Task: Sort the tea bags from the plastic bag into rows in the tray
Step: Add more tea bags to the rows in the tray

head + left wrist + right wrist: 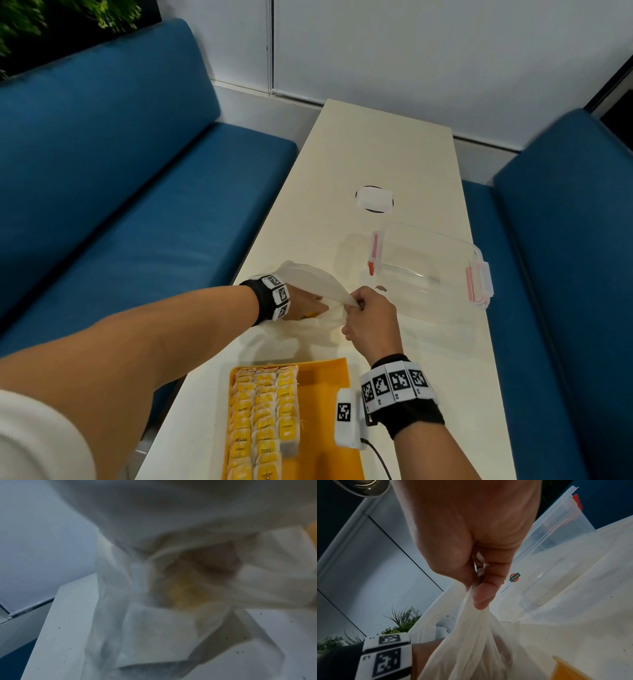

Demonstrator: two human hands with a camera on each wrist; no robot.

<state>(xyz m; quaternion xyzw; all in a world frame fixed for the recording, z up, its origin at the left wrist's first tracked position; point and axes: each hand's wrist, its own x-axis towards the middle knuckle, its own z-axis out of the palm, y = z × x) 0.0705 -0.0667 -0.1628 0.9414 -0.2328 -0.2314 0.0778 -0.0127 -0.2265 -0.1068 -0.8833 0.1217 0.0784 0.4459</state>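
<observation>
left hand (306, 305) fingers hidden inside plastic bag (318, 291), tray (329, 383) cut off below

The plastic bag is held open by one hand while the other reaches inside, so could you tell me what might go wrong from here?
1. The right hand only pinches a thin gathered edge of the plastic bag; it could slip and close over the left hand.
2. The bag hides the left hand's fingers, so a tea bag could be grabbed badly and dropped.
3. The three rows of tea bags in the yellow tray lie just below both forearms and could be knocked askew.
</observation>
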